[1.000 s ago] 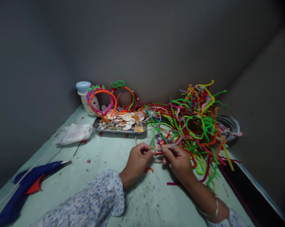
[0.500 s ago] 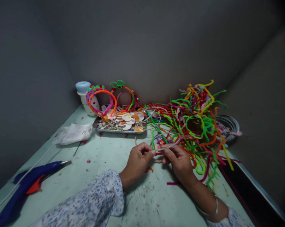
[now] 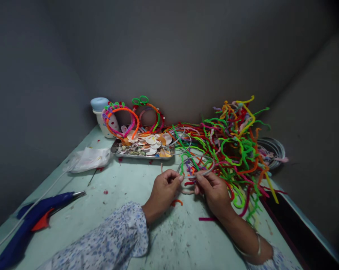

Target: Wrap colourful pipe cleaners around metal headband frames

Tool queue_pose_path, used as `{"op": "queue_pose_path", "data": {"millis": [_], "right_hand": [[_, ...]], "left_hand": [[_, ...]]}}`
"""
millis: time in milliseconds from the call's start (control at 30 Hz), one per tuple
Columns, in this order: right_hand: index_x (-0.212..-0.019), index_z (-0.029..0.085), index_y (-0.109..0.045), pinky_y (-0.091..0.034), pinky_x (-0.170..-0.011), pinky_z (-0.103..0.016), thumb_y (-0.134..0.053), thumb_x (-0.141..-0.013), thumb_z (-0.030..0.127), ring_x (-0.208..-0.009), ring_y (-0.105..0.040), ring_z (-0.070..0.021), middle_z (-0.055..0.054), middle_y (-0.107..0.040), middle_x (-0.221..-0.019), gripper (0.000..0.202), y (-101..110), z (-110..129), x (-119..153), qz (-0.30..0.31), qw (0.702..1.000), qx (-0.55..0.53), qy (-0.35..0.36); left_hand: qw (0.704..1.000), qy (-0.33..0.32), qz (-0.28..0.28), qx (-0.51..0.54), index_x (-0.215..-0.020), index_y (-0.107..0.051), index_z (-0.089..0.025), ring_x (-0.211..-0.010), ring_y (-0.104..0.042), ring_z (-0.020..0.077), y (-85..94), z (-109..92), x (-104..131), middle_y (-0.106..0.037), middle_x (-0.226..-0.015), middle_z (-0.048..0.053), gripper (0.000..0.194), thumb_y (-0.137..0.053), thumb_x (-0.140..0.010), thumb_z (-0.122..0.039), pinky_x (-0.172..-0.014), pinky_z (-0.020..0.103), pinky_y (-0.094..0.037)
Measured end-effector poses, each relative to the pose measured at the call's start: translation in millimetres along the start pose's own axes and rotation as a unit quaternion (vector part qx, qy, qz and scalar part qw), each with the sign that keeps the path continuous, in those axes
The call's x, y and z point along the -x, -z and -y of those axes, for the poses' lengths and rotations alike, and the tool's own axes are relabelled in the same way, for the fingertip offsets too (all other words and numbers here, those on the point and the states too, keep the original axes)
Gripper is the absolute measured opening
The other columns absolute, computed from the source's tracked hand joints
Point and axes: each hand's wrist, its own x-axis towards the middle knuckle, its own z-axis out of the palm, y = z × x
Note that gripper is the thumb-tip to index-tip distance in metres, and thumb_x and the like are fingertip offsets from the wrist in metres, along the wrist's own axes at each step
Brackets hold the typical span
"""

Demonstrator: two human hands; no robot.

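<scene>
A thin grey wire ring (image 3: 189, 176) is pinched between both hands at its near side. My left hand (image 3: 165, 191) grips it between thumb and forefinger, left of centre. With thumb and bent fingers, my right hand (image 3: 216, 193) has hold of it a short way to the right. The ring's far side rests over or just above loose pipe cleaners (image 3: 237, 150) piled behind and to the right; whether it touches them I cannot tell. A short orange pipe cleaner piece (image 3: 177, 202) lies on the table between my hands.
A metal tray (image 3: 141, 156) of shells and small stones stands at the back. Fuzzy headbands (image 3: 135, 129) and a blue-lidded bottle (image 3: 100, 116) are by it. A blue glue gun (image 3: 36, 213) and a plastic bag (image 3: 90, 159) lie left. Coiled wire (image 3: 280, 150) sits right.
The wire ring tilts slightly, so its oval shows more fully between my hands. Both hands keep their pinch and have barely shifted.
</scene>
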Motion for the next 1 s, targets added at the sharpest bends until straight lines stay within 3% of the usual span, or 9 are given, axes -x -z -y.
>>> {"op": "queue_pose_path", "data": {"millis": [133, 333, 500, 667, 867, 1000], "right_hand": [[-0.088, 0.019, -0.063, -0.042, -0.047, -0.024, -0.059, -0.088, 0.045, -0.046, -0.052, -0.0126, 0.003, -0.060, -0.050, 0.026, 1.2, -3.6, -0.1, 0.019, 0.999, -0.035, -0.004], [-0.085, 0.017, -0.063, -0.037, -0.046, -0.023, -0.059, -0.089, 0.045, -0.044, -0.048, -0.0112, 0.003, -0.060, -0.049, 0.028, 1.7, -1.6, -0.9, 0.024, 0.999, 0.000, -0.021], [-0.087, 0.017, -0.064, -0.037, -0.046, -0.022, -0.060, -0.089, 0.044, -0.044, -0.046, -0.0101, 0.003, -0.060, -0.050, 0.028, 2.4, -4.8, -2.1, 0.006, 1.000, -0.012, -0.026], [-0.086, 0.017, -0.064, -0.037, -0.045, -0.021, -0.060, -0.089, 0.045, -0.044, -0.046, -0.0094, 0.003, -0.060, -0.050, 0.028, 2.7, -6.6, -3.5, -0.004, 0.999, -0.027, -0.026], [-0.085, 0.017, -0.065, -0.036, -0.045, -0.020, -0.060, -0.088, 0.045, -0.043, -0.046, -0.0087, 0.003, -0.060, -0.049, 0.029, 2.4, -6.0, -2.9, -0.005, 0.999, -0.010, -0.031], [-0.084, 0.018, -0.065, -0.036, -0.045, -0.020, -0.059, -0.090, 0.044, -0.043, -0.046, -0.0087, 0.003, -0.061, -0.049, 0.028, 2.7, -7.7, -2.5, 0.006, 1.000, -0.012, -0.027]], "left_hand": [[1.000, -0.005, -0.010, -0.020, -0.075, -0.059, -0.015, -0.053, -0.041, 0.0091, 0.9, -2.2, 0.1, -0.052, -0.060, -0.003, 0.026, -0.062, -0.080, -0.040, -0.049, 0.022, -0.031], [1.000, -0.005, -0.022, -0.015, -0.074, -0.058, -0.015, -0.053, -0.041, 0.0090, 2.6, -0.7, -1.6, -0.051, -0.060, -0.003, 0.024, -0.062, -0.080, -0.039, -0.050, 0.022, -0.031], [1.000, 0.001, -0.009, 0.001, -0.085, -0.059, -0.016, -0.054, -0.044, 0.0091, 0.8, 3.1, -2.0, -0.053, -0.065, -0.003, 0.020, -0.061, -0.082, -0.036, -0.050, 0.021, -0.034], [0.995, -0.054, -0.043, -0.068, -0.102, -0.058, -0.019, -0.061, -0.051, 0.0102, 0.1, 5.6, 0.7, -0.057, -0.075, -0.002, 0.022, -0.062, -0.083, -0.030, -0.057, 0.021, -0.040], [0.970, -0.158, -0.088, -0.161, -0.085, -0.061, -0.019, -0.075, -0.055, 0.0126, 1.3, -1.8, 4.4, -0.057, -0.085, 0.001, 0.003, -0.060, -0.084, -0.021, -0.068, 0.023, -0.043], [0.960, -0.189, -0.085, -0.188, -0.080, -0.063, -0.018, -0.080, -0.056, 0.0138, 2.1, -5.8, 4.6, -0.060, -0.083, 0.001, 0.006, -0.060, -0.084, -0.016, -0.073, 0.024, -0.043]]}}
